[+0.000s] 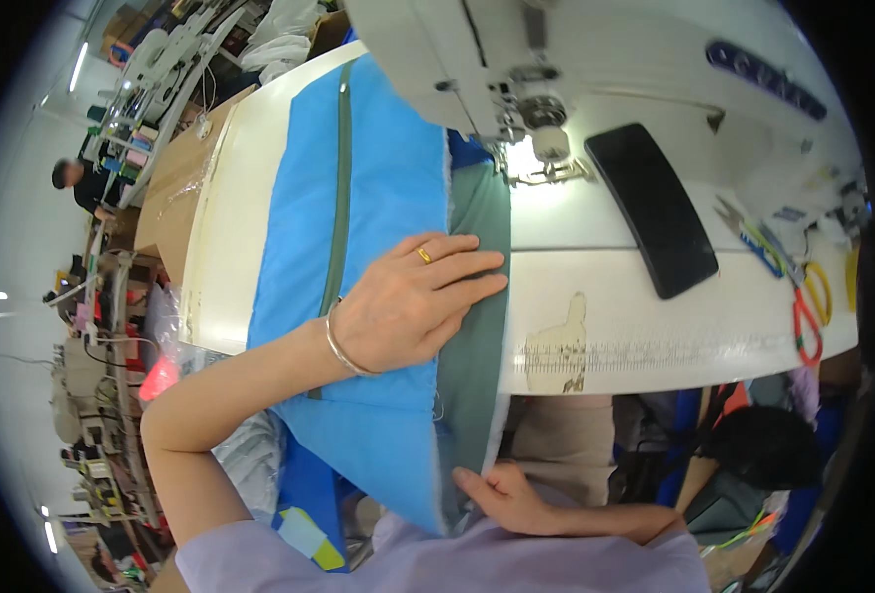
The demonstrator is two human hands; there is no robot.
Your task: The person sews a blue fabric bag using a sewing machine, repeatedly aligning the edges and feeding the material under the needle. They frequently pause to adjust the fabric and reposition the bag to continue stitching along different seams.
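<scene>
A bright blue fabric piece (388,188) with a dark green zipper (342,188) lies across the white sewing table. Along its right side runs a grey-green fabric strip (477,326), its far end by the presser foot (501,163) of the sewing machine (427,59). My left hand (413,301) rests flat over the blue and grey-green fabric, fingers stretched to the right, holding nothing. At the table's near edge, my right hand (506,497) pinches the near end of the grey-green strip between thumb and fingers. The needle point is too small to make out.
Right of the presser foot lies a black phone (653,210). Farther right are scissors (808,311) with red and yellow handles and small snips (761,247). A ruler scale (625,356) marks the table's front. Cardboard (185,188) adjoins the left edge; a person (86,183) works far left.
</scene>
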